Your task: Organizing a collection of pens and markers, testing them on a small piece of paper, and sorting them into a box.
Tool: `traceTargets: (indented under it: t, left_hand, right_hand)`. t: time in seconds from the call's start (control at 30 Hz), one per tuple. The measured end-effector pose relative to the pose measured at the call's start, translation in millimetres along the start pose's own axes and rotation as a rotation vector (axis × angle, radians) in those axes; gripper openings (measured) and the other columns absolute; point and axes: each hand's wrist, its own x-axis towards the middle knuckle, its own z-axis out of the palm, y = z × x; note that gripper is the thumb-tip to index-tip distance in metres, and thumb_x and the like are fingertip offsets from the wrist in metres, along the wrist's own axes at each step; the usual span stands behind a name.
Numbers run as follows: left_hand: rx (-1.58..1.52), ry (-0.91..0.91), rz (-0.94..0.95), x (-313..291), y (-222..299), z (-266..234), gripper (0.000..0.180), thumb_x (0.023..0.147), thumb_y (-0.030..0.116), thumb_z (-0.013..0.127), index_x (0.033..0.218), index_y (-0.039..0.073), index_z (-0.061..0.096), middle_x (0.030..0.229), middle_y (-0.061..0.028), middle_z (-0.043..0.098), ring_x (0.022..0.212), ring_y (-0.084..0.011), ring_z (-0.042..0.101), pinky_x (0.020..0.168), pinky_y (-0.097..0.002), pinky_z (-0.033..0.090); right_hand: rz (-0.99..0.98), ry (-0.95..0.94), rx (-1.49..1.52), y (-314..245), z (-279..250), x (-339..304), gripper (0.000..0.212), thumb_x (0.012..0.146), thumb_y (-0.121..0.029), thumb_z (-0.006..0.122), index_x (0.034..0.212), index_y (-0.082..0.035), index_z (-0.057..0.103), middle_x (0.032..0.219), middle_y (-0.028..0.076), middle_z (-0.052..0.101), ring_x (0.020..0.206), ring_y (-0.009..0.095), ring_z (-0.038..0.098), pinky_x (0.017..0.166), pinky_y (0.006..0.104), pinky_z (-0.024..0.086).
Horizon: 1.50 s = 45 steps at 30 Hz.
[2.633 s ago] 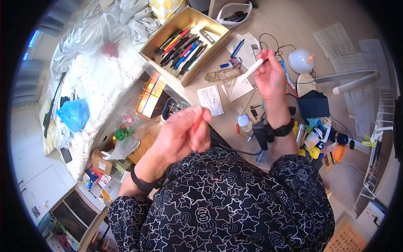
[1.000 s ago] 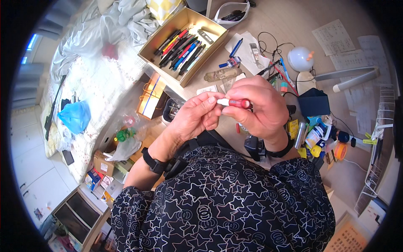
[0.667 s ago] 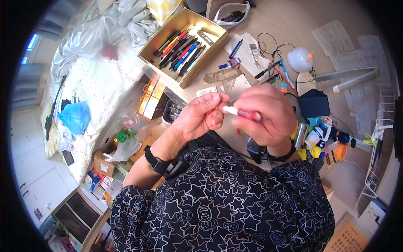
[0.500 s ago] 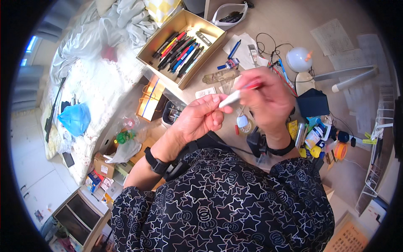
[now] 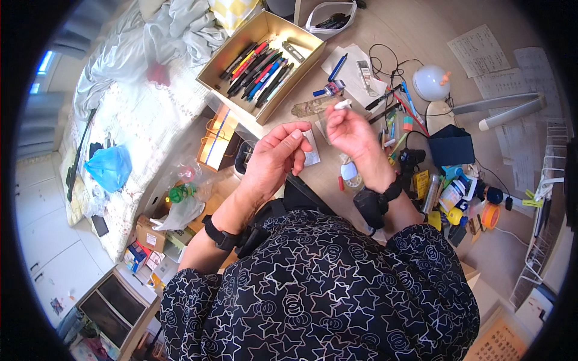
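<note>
My right hand is raised over the desk with its fingers closed on a white pen. Only a short white end sticks out past the fingertips; the rest is hidden in the hand. To the left, my left hand is closed, thumb pressed to the curled fingers, and anything inside it is hidden. The two hands are apart. Beyond the left hand stands a gold-lined open box with several pens and markers lying side by side in it.
Papers, a blue pen and cables lie farther back. A white lamp, a dark box and cluttered bottles stand right. A small bin sits below the desk's left edge, beside a bed.
My hands have come apart. The right hand has turned over with the white pen, moving slightly left and away from me, while the left hand has let go of the pen's visible end.
</note>
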Motion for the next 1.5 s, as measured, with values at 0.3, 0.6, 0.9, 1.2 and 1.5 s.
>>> traceTargets:
  t: [0.3, 0.6, 0.9, 1.2, 1.5]
  left_hand:
    - [0.093, 0.094, 0.002, 6, -7, -5, 0.023, 0.093, 0.016, 0.044, 0.111, 0.002, 0.051, 0.076, -0.0033, 0.057, 0.052, -0.0084, 0.047, 0.048, -0.0195, 0.038]
    - [0.001, 0.104, -0.051, 33, -22, -14, 0.024, 0.093, 0.018, 0.045, 0.112, 0.004, 0.05, 0.074, -0.0013, 0.056, 0.054, -0.0078, 0.047, 0.048, -0.0201, 0.038]
    - [-0.201, -0.04, -0.252, 39, -36, -9, 0.019, 0.093, 0.021, 0.045, 0.101, 0.006, 0.054, 0.075, -0.002, 0.06, 0.055, -0.0085, 0.05, 0.051, -0.0213, 0.041]
    - [-0.201, 0.071, -0.18, 32, -34, -6, 0.012, 0.088, 0.018, 0.053, 0.087, 0.006, 0.056, 0.069, -0.0005, 0.058, 0.051, -0.0068, 0.045, 0.048, -0.0193, 0.038]
    - [-0.066, 0.111, -0.117, 22, -22, -11, 0.015, 0.089, 0.019, 0.053, 0.089, 0.006, 0.057, 0.064, -0.0001, 0.054, 0.05, -0.0079, 0.042, 0.046, -0.0206, 0.033]
  right_hand:
    - [0.223, -0.213, 0.0, 4, 6, -4, 0.021, 0.087, -0.013, 0.051, 0.098, 0.005, 0.047, 0.076, 0.009, 0.057, 0.055, 0.012, 0.053, 0.049, 0.0227, 0.044]
    - [0.282, -0.355, -0.152, 10, 11, -36, 0.034, 0.091, -0.016, 0.044, 0.118, 0.006, 0.042, 0.074, 0.006, 0.052, 0.046, 0.007, 0.045, 0.041, 0.0191, 0.039]
    - [0.274, -0.214, -0.318, 7, 5, -49, 0.038, 0.089, -0.013, 0.046, 0.126, -0.006, 0.041, 0.072, 0.006, 0.05, 0.042, 0.006, 0.042, 0.037, 0.0189, 0.037]
    - [0.363, -0.127, -0.336, 17, 11, -56, 0.028, 0.089, -0.014, 0.045, 0.116, -0.006, 0.045, 0.071, 0.005, 0.05, 0.041, 0.006, 0.04, 0.036, 0.0188, 0.034]
    - [0.319, -0.215, -0.582, 28, 18, -59, 0.025, 0.088, -0.014, 0.048, 0.113, -0.009, 0.046, 0.069, 0.002, 0.051, 0.039, 0.004, 0.037, 0.034, 0.017, 0.029]
